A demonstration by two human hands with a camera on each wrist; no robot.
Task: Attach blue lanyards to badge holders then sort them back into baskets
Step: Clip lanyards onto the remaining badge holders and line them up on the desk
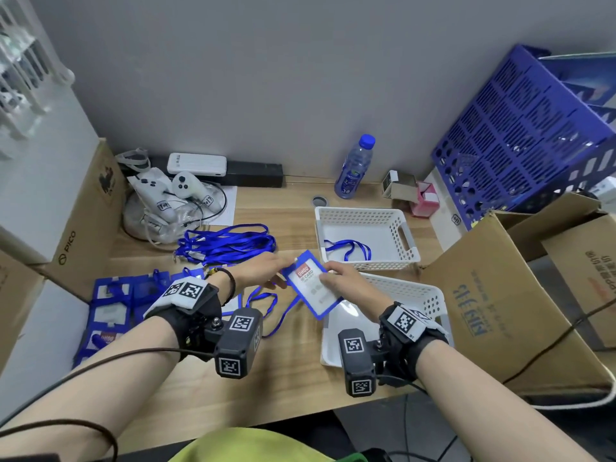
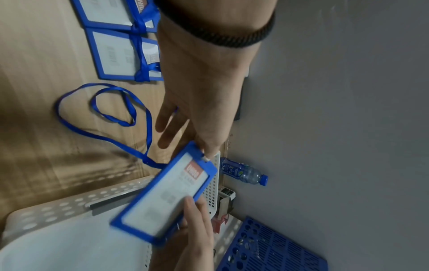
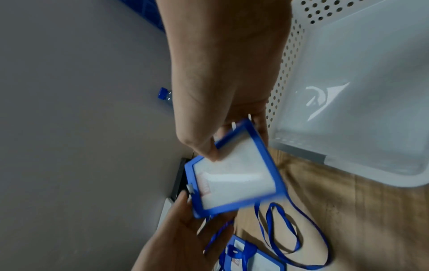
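Observation:
A blue-framed badge holder [image 1: 311, 285] is held up over the table between both hands. My left hand [image 1: 286, 265] pinches the small pale clip at its top edge [image 2: 206, 158]; the other fingers hang straight. My right hand [image 1: 333, 278] grips the holder's lower part [image 3: 234, 176], thumb on its face. A blue lanyard [image 1: 266, 306] trails from under the holder and loops on the wood [image 2: 99, 110]. Further off lies a pile of loose lanyards [image 1: 226, 243], and several badge holders [image 1: 110, 311] are stacked at the left. Of the two white baskets, the far one [image 1: 408, 233] holds one lanyard [image 1: 346, 248], and the near one [image 1: 413, 295] sits under my right hand.
A water bottle [image 1: 355, 168] stands at the back by the wall. Small boxes [image 1: 423, 198], a blue crate [image 1: 520, 138] and an open cardboard box [image 1: 500, 305] crowd the right side. White controllers [image 1: 180, 195] lie at the back left beside another cardboard box [image 1: 83, 228].

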